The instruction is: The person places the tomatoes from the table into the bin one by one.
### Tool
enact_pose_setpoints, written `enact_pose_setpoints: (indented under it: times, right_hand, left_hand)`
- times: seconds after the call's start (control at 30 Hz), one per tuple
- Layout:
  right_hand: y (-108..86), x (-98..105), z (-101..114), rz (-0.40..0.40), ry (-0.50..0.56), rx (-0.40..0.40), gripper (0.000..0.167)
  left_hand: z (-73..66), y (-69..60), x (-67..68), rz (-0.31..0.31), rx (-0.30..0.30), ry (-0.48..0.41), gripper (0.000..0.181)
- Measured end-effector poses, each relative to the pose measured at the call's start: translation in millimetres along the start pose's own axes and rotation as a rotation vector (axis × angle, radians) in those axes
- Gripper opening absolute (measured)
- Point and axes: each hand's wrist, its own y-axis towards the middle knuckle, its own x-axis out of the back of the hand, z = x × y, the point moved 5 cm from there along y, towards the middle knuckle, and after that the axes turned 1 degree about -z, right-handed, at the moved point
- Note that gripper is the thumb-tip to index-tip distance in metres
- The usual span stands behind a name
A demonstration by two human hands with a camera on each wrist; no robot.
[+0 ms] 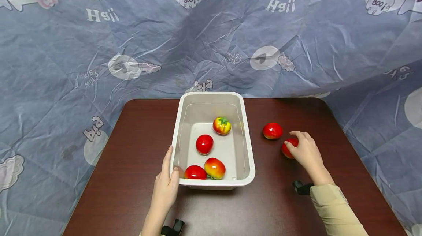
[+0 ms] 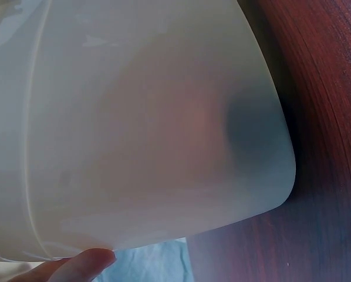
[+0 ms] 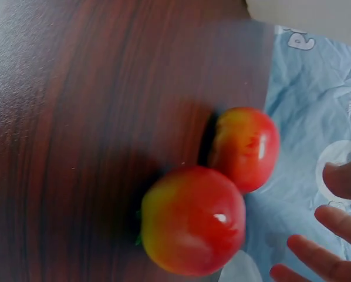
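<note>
A whitish plastic bin (image 1: 248, 148) stands on the table, with several toy tomatoes inside, among them a yellow-red tomato (image 1: 222, 126) and a red tomato (image 1: 204, 144). My left hand (image 1: 166, 186) grips the bin's near left corner, thumb at the rim and fingers along the outer wall. In the left wrist view the bin wall (image 2: 134, 117) fills most of the picture. My right hand (image 1: 308, 152) is spread over a tomato (image 3: 193, 220) right of the bin, and the right wrist view shows the fingertips apart from it. Another tomato (image 1: 272, 131) lies just beyond.
The brown table (image 1: 280, 203) reaches back to a blue patterned cloth (image 1: 197, 45) hung behind it. More of that cloth hangs at both sides. Black straps are on both wrists, one by the right sleeve (image 1: 333, 206).
</note>
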Motion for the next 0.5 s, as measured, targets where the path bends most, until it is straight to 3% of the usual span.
enact_pose_setpoints:
  times: [0.27,0.5]
  right_hand:
    - [3.2,-17.9,-18.1,0.124,-0.042,-0.062,0.060]
    - [5.0,-30.5,-30.4,0.158,-0.050,-0.094,0.067]
  left_hand:
    - [0.4,0.3,-0.7,0.004,0.004,-0.004,0.064]
    - [1.5,1.0,-0.7,-0.003,0.001,0.001,0.063]
